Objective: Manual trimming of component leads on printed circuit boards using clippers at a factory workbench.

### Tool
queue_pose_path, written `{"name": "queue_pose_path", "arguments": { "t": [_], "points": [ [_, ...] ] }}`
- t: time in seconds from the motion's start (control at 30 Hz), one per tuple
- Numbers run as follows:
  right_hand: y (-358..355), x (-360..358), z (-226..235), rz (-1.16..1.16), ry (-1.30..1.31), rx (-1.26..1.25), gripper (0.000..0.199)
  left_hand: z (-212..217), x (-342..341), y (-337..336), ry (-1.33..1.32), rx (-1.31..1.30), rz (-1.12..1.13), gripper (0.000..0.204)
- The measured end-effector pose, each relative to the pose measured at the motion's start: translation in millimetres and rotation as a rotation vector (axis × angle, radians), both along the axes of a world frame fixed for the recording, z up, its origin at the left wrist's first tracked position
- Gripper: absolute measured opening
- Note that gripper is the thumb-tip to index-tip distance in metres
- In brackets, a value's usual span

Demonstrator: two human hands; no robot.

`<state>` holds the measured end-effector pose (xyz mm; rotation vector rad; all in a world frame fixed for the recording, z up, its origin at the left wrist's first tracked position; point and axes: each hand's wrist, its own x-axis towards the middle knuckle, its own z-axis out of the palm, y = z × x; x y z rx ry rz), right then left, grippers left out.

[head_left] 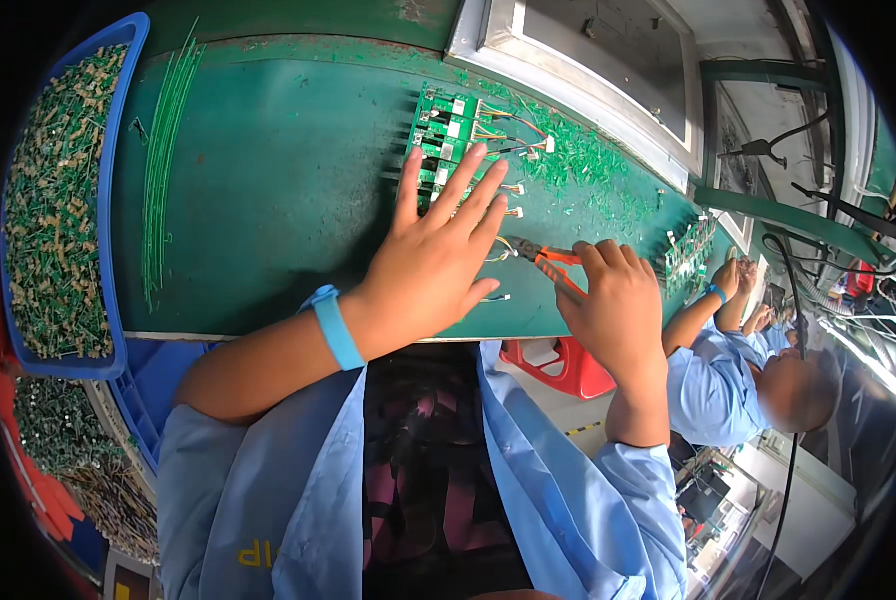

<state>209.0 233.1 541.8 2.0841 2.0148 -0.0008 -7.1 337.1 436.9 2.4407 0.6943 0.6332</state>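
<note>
Pressing one circuit board [446, 140]: left hand [430, 270]; right hand [613, 305] grips one cutter [546, 257].

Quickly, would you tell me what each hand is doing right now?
Left hand: open, fingers spread flat on the green circuit board.
Right hand: closed around orange-handled cutters.

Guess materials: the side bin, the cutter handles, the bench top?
Bin: likely moulded plastic, glossy blue, with a thin rolled rim.
Cutter handles in the right hand: probably rubbery orange sleeves over dark metal.
Bench top: green matte mat, perhaps rubber, worn at the far edge.
</note>
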Motion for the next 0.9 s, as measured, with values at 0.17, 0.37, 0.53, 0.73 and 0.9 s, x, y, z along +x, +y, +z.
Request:
{"name": "queue_pose_path", "arguments": {
  "t": [0.17,0.37,0.53,0.73,0.9],
  "points": [
    [-15.3,2.1,27.1,-0.039,0.101,-0.025,0.045,-4.0,13.8,11.0,0.04,0.05,-0.003,0.051],
    [-24.7,-0.1,17.3,-0.063,0.188,-0.074,0.048,2.8,11.4,17.8,-0.11,0.038,-0.003,0.031],
    [-12.5,-15.4,2.9,0.016,0.231,0.132,0.054,-21.5,-16.7,10.5,-0.342,-0.29,0.128,0.025],
    [2.3,-22.3,8.4,0.117,0.079,0.111,0.059,-31.9,-28.8,10.2,-0.24,-0.138,0.103,0.026],
    [-1.7,-21.6,8.9,0.055,-0.011,-0.004,0.063,-2.7,-16.0,-2.0,-0.113,-0.054,0.189,0.031]
  ]
}}
